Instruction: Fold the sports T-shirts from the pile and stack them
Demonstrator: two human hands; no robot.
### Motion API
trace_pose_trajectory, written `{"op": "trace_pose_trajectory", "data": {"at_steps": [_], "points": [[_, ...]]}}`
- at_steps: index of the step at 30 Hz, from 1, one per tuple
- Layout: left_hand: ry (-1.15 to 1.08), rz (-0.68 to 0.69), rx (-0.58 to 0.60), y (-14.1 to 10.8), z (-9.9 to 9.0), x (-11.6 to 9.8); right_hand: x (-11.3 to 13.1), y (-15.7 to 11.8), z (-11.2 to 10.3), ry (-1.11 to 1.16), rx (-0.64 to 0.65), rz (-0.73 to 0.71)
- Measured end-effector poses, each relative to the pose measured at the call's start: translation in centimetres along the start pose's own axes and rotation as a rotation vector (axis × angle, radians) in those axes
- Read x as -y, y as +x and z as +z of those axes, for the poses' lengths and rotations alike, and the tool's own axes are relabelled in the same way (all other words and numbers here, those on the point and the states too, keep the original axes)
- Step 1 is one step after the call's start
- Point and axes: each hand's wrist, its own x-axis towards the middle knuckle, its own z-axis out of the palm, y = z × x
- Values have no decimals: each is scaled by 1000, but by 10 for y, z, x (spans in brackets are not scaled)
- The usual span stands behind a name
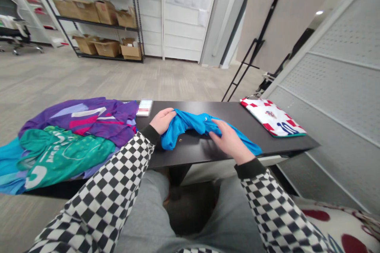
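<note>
A bright blue garment (pixel 196 121) lies bunched across the middle of the dark table (pixel 204 106). Its left end is gripped by my left hand (pixel 163 120), with the fingers closed on the cloth. My right hand (pixel 228 140) is at the garment's right part, thumb and fingers pinching the fabric. From there a blue flap stretches down to the right over the tabletop. On the left of the table is a loose pile with a purple jersey (pixel 89 116) above a green jersey (pixel 68 152). A folded red-and-white checkered jersey (pixel 273 116) lies flat at the right end.
A small white card or box (pixel 144 108) sits beside the pile at the far edge. A grey perforated panel (pixel 335 95) borders the table's right side. Behind stand a black rack (pixel 97 26) with cardboard boxes and a black stand (pixel 258 41). Patterned fabric (pixel 335 221) shows at lower right.
</note>
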Motion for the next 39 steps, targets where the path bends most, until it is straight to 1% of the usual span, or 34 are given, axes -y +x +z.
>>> {"op": "trace_pose_trajectory", "data": {"at_steps": [1,2,3,4,6,8,10,12,13,15,18,20,21,23,25,27,28,29,30,31,33,34,35,37,39], "points": [[-29,-21,-13,2,0,1,11,-2,10,50,55,-50],[-23,-35,-38,4,-2,3,21,-3,20,73,97,-65],[5,-43,-73,6,-6,5,28,-3,30,74,115,-50],[42,-47,-110,8,-10,7,33,-2,39,65,107,-18],[119,-55,-166,11,-22,11,37,4,49,85,34,38],[241,-31,-202,10,-33,13,37,13,47,177,-64,45],[423,51,-241,8,-42,12,37,22,32,270,-167,34],[580,176,-298,5,-44,5,38,29,8,309,-260,37],[605,231,-324,3,-43,0,40,32,-6,318,-292,55],[551,308,-361,-1,-37,-11,43,35,-33,350,-320,112],[308,333,-363,-7,-22,-26,47,35,-66,459,-313,209],[179,299,-333,-12,-12,-32,47,31,-77,549,-300,253],[163,270,-314,-15,-9,-33,46,29,-79,597,-293,275],[257,214,-275,-19,-5,-33,42,23,-75,703,-275,325],[469,238,-248,-23,-3,-31,33,19,-63,799,-255,390],[669,342,-246,-26,1,-28,20,17,-45,837,-217,464],[743,394,-235,-28,4,-27,14,16,-36,814,-205,500],[798,424,-201,-31,9,-25,7,15,-28,761,-207,531],[841,423,-134,-34,13,-23,1,14,-20,685,-221,554],[884,395,-35,-38,18,-22,-5,11,-15,597,-239,563],[985,299,195,-47,28,-17,-15,3,-8,427,-269,524],[1037,253,286,-51,31,-14,-19,-2,-7,360,-257,474],[1086,216,343,-54,33,-12,-21,-8,-8,307,-221,406],[1146,179,374,-57,34,-9,-24,-20,-10,231,-99,247],[1137,174,352,-55,31,-8,-25,-29,-12,177,18,116]]}}
